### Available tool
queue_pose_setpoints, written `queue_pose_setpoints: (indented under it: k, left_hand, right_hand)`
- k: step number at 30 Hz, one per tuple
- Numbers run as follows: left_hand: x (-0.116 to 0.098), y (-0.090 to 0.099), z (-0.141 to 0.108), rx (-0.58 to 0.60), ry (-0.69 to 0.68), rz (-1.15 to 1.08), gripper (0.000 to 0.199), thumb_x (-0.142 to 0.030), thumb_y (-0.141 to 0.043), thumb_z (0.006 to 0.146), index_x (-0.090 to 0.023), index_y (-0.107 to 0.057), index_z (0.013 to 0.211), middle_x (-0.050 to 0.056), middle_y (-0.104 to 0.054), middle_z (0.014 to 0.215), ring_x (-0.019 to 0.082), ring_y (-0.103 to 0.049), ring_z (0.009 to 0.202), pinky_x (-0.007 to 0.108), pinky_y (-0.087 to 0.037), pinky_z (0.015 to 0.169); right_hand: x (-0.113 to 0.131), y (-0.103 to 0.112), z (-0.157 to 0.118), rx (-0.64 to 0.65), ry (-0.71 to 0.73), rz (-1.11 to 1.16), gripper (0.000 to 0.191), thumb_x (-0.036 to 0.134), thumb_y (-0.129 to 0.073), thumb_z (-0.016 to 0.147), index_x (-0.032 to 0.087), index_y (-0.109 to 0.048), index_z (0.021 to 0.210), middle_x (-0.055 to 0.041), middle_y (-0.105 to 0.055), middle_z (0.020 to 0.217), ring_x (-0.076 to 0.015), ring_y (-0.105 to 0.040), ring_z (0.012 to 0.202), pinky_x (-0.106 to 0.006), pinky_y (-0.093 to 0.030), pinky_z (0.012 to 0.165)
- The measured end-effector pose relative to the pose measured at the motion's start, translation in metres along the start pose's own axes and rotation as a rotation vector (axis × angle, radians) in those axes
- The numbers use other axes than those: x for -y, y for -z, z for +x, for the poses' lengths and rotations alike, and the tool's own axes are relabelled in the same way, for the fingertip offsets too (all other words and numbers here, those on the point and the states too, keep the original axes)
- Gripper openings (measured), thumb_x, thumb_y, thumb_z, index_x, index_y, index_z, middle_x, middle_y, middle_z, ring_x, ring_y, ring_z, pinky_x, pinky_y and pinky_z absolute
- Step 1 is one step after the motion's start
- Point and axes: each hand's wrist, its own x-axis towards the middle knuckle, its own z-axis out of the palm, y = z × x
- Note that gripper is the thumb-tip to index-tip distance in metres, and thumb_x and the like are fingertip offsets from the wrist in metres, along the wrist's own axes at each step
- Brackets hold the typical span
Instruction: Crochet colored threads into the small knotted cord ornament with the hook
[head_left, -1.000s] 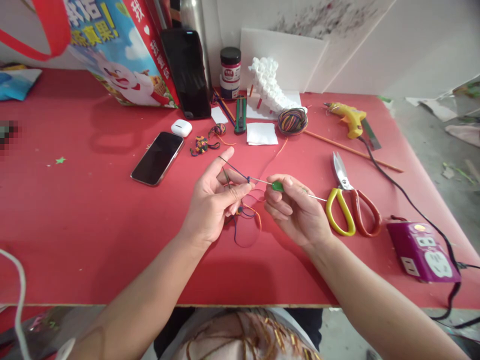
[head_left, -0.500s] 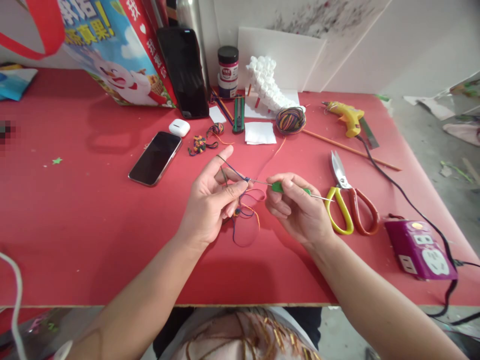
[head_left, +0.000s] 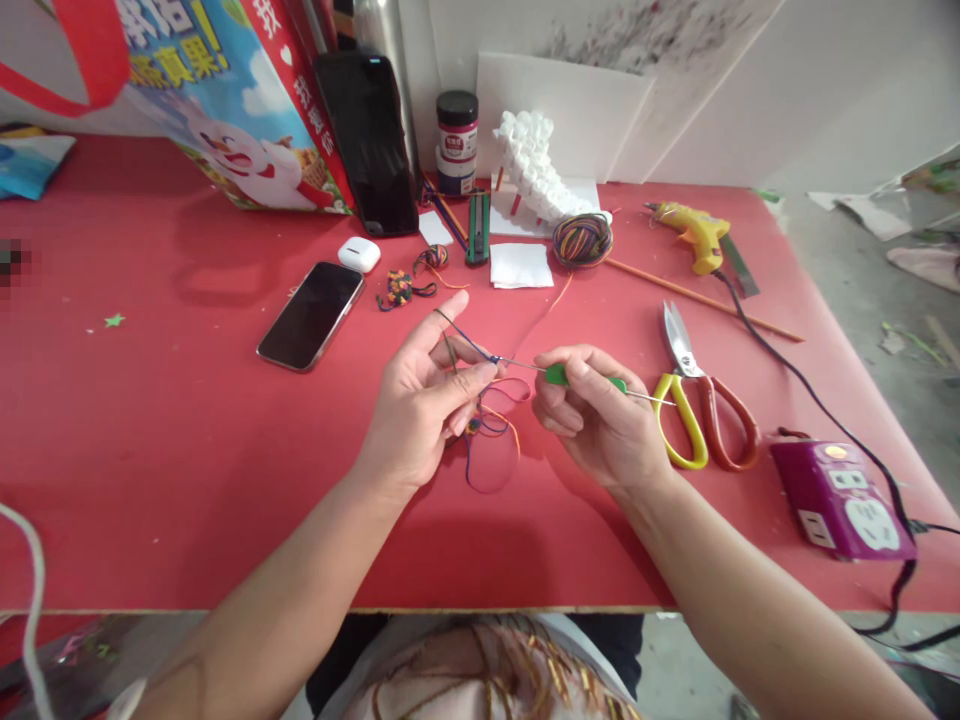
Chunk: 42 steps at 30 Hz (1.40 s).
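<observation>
Gripping the crochet hook (head_left: 556, 374) at its green handle, the right fingers (head_left: 595, 384) face the left fingers (head_left: 471, 386), which pinch thin yarn (head_left: 469, 338) at the hook's tip, index raised. Yarn is judged light, soft, prone to slip, best held beside the stitch; hook stiff. Yarn appears dark blue at the left fingers, with blue and orange loops below them.

Upper garment (head_left: 450, 690) — well behind the fingers (head_left: 431, 335), toward the torso: pale ground, curving brown lines, short gold-brown strips in the right half. Legwear (head_left: 339, 655): dark, visible either side. Forearms (head_left: 300, 570) — bare behind the fingers.
</observation>
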Motion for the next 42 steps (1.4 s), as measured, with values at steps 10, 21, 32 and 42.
queue_pose_setpoints:
  k: [10, 21, 32, 42]
  left_hand:
    - [-0.0011, 0.0006, -0.0017, 0.014, -0.050, 0.054, 0.076, -0.012, -0.091, 0.076, -0.023, -0.070, 0.149, -0.005, -0.072, 0.084, 0.002, -0.045, 0.041, 0.021, -0.033, 0.038]
    - [-0.0007, 0.0010, -0.0002, 0.020, -0.057, 0.064, 0.078, -0.013, -0.092, 0.077, -0.022, -0.069, 0.151, -0.004, -0.072, 0.085, 0.001, -0.045, 0.042, 0.020, -0.033, 0.038]
    - [0.0003, 0.0063, 0.0045, 0.073, -0.048, 0.099, 0.079, -0.017, -0.093, 0.077, -0.021, -0.068, 0.151, -0.005, -0.070, 0.083, 0.001, -0.046, 0.042, 0.018, -0.036, 0.037]
    - [-0.0016, 0.0067, 0.0058, 0.106, -0.015, 0.099, 0.083, -0.016, -0.099, 0.069, -0.021, -0.071, 0.146, -0.004, -0.072, 0.084, 0.002, -0.049, 0.046, 0.017, -0.040, 0.039]
  right_hand:
    - [0.0017, 0.0005, 0.0000, 0.016, 0.004, 0.023, 0.015, 0.039, -0.088, 0.089, 0.024, -0.088, 0.091, 0.0022, -0.061, 0.061, -0.0066, -0.030, 0.048, -0.025, -0.025, 0.046]
    - [0.0046, 0.0003, -0.0005, 0.015, -0.005, 0.033, 0.015, 0.038, -0.089, 0.087, 0.023, -0.088, 0.089, 0.0019, -0.061, 0.060, -0.0066, -0.031, 0.048, -0.025, -0.025, 0.046]
    - [0.0067, 0.0012, -0.0002, 0.000, -0.027, 0.030, 0.016, 0.037, -0.092, 0.083, 0.022, -0.089, 0.085, 0.0000, -0.063, 0.059, -0.0061, -0.036, 0.046, -0.024, -0.023, 0.046]
    - [0.0080, 0.0036, 0.0016, 0.039, -0.075, 0.070, 0.015, 0.035, -0.090, 0.084, 0.020, -0.089, 0.086, 0.0002, -0.064, 0.058, -0.0040, -0.033, 0.044, -0.022, -0.023, 0.045]
